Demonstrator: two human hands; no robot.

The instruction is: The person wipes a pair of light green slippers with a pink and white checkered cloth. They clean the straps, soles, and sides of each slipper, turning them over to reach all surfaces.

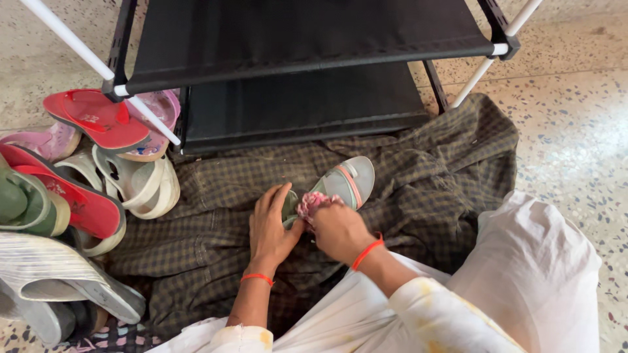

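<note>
A pale green sandal [347, 182] with a pink strap lies on a dark checked cloth [216, 196] spread on the floor. My left hand [271, 225] grips the sandal's heel end, fingers wrapped over it. My right hand [340, 230] is closed on a crumpled pink rag [311, 202] and presses it against the sandal near the heel. Both wrists wear a thin red thread. My white clothing fills the lower right.
A black fabric shoe rack [294, 39] with white poles stands just beyond the cloth. A heap of footwear lies at the left: red flip-flops [95, 117], cream sandals [140, 186], a green shoe [19, 206], grey striped slippers [59, 274]. Speckled stone floor [569, 117] lies to the right.
</note>
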